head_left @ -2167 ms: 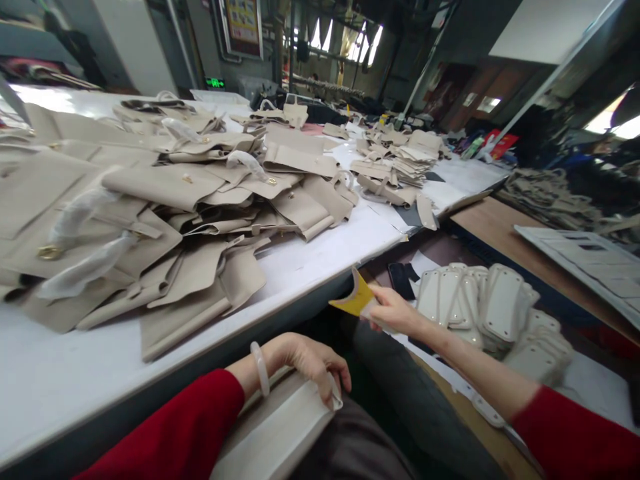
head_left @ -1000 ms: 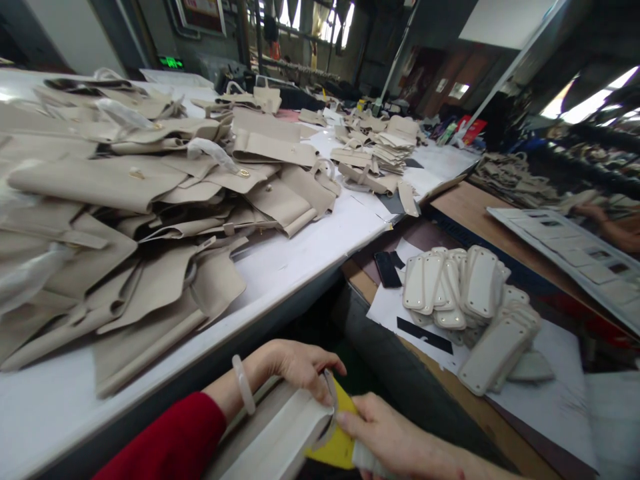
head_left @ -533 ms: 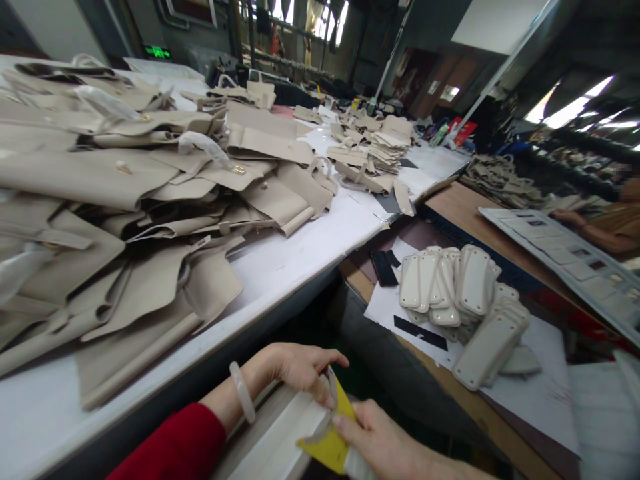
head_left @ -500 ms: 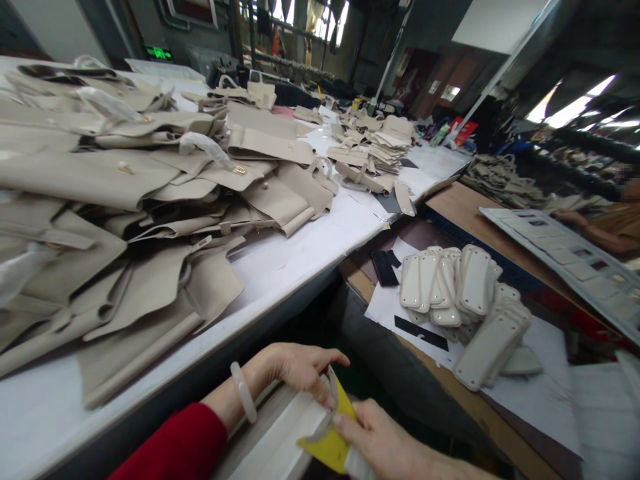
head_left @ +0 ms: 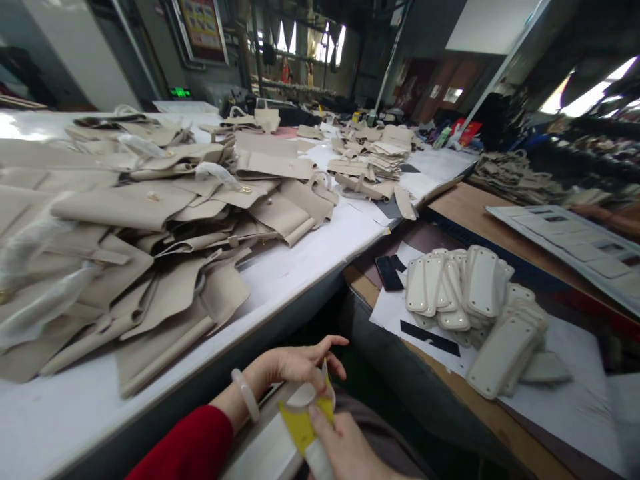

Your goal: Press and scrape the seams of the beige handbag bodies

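My left hand (head_left: 296, 368), with a pale bangle at the wrist and a red sleeve, curls over the upper end of a beige leather-like bag piece (head_left: 265, 450) at my lap. Some of its fingers stretch outward past the end. My right hand (head_left: 345, 448) pinches a yellow piece of sheet (head_left: 303, 427) between thumb and fingers, against that same end. The yellow sheet has a curved cut-out, and its tip shows beside my left fingers. A whitish part, which I cannot make out, hangs below my right thumb. The lower part of the bag piece leaves the frame.
A white table (head_left: 280, 280) on the left carries heaped beige bag parts (head_left: 165, 220). On the right, a low worktop bears stacked pale riveted panels (head_left: 450, 287), a black phone (head_left: 389, 273) and a black strip (head_left: 430, 338). Another person's arm (head_left: 607, 217) is beside a grey panel board (head_left: 565, 237).
My right hand has moved left and swung the yellow sheet up across the end of the bag piece. My left fingers are more spread. The camera view has tilted up slightly.
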### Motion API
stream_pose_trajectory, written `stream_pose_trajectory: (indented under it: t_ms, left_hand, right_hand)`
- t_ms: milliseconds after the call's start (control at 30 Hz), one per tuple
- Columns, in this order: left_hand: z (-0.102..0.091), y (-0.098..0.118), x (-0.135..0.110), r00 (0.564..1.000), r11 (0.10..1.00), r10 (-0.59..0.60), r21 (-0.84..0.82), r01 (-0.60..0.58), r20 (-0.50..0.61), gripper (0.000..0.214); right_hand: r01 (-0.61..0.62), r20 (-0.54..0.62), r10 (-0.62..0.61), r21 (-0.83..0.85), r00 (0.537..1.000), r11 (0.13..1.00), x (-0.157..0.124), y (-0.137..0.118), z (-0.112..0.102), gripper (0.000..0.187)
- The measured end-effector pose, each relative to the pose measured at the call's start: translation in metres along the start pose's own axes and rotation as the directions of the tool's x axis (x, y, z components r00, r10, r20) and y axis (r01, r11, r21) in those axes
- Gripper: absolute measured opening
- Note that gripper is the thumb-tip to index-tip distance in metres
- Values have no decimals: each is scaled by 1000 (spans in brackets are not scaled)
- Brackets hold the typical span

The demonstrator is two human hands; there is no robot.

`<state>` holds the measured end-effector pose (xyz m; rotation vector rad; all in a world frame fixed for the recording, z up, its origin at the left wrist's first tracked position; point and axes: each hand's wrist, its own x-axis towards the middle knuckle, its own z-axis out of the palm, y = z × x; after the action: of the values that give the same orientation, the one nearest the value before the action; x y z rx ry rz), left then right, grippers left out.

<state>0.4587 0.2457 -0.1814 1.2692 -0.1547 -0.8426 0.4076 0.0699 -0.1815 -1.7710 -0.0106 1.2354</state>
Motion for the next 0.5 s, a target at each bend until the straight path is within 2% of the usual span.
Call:
stream_pose_trajectory:
  t_ms: [67,133,233,367,433,500]
  left_hand:
    - [4,5,-4,998,1000,22,7,-22,-62,86]
    - [8,10,-12,985,999,50,27,-46,-163,72]
    - [16,13,-32,930,995,76,90,-46,-360,57]
    - [33,8,-65,822,986,71,167,29,-565,55]
    - [43,2,-76,804,976,80,210,57,-590,55]
    - [51,-3,-79,810,968,90,241,65,-580,54]
  right_hand:
    - [-20,12,20,-1,1000,1000,2,3,4,77]
    - [3,74,-4,22,997,1000,-2,6,2,83]
    - [103,96,-110,77,989,992,-18,12,-10,87]
    - [126,-112,-108,164,988,978,-38,20,-33,85]
    - [157,-200,-103,276,974,948,-34,18,-42,81]
    - [176,-208,-109,340,972,924,-18,11,-46,73]
